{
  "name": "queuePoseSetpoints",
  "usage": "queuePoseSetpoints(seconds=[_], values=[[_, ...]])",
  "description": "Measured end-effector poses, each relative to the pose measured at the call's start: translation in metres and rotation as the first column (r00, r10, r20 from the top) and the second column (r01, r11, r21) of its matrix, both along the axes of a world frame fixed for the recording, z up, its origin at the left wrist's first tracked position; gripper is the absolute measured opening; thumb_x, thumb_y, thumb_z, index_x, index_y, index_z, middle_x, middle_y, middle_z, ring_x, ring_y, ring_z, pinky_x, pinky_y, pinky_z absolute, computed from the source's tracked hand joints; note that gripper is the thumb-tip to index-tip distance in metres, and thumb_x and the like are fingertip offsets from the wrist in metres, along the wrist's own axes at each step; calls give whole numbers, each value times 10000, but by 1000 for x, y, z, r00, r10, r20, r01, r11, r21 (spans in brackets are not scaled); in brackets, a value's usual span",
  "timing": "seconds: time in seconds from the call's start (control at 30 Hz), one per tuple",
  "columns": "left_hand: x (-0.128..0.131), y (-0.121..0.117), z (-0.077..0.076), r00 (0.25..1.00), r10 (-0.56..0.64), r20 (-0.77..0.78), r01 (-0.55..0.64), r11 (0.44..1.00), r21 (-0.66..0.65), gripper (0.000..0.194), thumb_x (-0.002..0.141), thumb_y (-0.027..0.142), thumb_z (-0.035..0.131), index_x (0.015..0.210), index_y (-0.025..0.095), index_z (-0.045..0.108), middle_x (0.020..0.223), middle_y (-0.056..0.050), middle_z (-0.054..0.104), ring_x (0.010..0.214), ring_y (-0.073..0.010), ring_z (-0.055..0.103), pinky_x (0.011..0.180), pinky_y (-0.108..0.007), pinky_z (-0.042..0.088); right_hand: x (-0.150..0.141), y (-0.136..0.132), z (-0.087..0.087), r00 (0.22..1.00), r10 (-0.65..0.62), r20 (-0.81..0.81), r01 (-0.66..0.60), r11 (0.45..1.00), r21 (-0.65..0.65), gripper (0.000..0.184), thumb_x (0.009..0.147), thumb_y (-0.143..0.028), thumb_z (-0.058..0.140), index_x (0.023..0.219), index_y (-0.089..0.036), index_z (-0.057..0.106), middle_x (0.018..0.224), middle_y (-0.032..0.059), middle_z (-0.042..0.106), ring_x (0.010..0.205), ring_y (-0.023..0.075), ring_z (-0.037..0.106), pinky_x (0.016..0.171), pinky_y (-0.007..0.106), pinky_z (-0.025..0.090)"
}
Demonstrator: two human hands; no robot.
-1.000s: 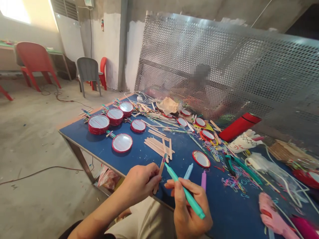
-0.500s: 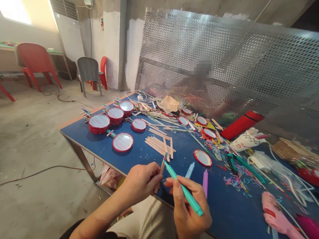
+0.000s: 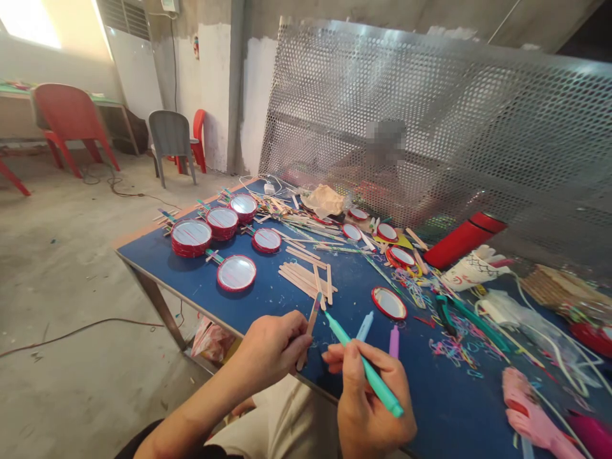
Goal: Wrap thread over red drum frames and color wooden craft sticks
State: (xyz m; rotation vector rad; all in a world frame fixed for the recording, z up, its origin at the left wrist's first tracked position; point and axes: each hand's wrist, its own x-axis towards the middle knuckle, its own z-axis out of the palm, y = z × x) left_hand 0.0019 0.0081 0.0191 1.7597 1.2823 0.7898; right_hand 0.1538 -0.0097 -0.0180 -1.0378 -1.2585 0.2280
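My left hand (image 3: 280,347) pinches a wooden craft stick (image 3: 313,317) whose far end is coloured dark and teal. In my right hand (image 3: 375,395) is a teal marker (image 3: 366,366), held like a pen, its tip a little to the right of the stick and apart from it. A light blue marker (image 3: 365,326) and a purple marker (image 3: 394,342) lie on the table just beyond my right hand. Plain craft sticks (image 3: 306,278) lie grouped ahead of my hands. A round red-rimmed piece (image 3: 389,303) rests to their right.
Stacked red-rimmed discs with stick handles (image 3: 191,237) stand at the left of the blue table (image 3: 191,280). To the right are a red bottle (image 3: 463,240), a paper cup of sticks (image 3: 473,271), loose coloured bands (image 3: 459,347) and a pink glue gun (image 3: 530,408). A perforated metal panel (image 3: 430,115) rises behind.
My right hand has moved slightly right and down, taking the teal marker's tip away from the stick's coloured end. My left hand and the stick stay in nearly the same place.
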Motion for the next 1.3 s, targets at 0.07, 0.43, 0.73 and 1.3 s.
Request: queuePoseSetpoints(seconds=[0.07, 0.43, 0.73, 1.3], values=[[0, 0, 0, 1000, 0, 1, 0, 1000, -9, 161, 927, 212, 450, 769, 227, 473, 572, 35, 667, 461, -105, 590, 480, -169, 394, -1, -1, 1, 999, -2, -41, 2, 1000, 4, 63, 918, -230, 666, 941, -172, 673, 713, -8, 734, 515, 108, 691, 506, 185, 564], [0, -1, -2, 1000, 15, -8, -15, 1000, 12, 166, 928, 202, 458, 765, 225, 478, 564, 39, 660, 446, -98, 577, 475, -168, 387, 2, 3, 2, 995, 99, 30, -100, 995, 20, 79, 912, -191, 666, 990, -182, 677, 749, -2, 745, 546, 121, 708, 511, 202, 591], [0, -1, -5, 1000, 12, 10, -13, 1000, 19, 163, 931, 213, 457, 770, 223, 485, 568, 34, 662, 457, -102, 591, 473, -166, 390, 0, 3, 1, 995, 98, 26, -98, 995, 13, 80, 904, -181, 673, 984, -184, 678, 751, -6, 747, 555, 125, 718, 516, 198, 596], [0, 0, -3, 1000, 16, 11, -16, 999, 30, 164, 922, 197, 471, 762, 223, 493, 554, 46, 654, 449, -98, 586, 473, -168, 398, 1, 2, 3, 996, 89, 25, -89, 996, 28, 68, 906, -179, 666, 974, -179, 675, 735, -9, 742, 531, 117, 708, 515, 195, 594]])
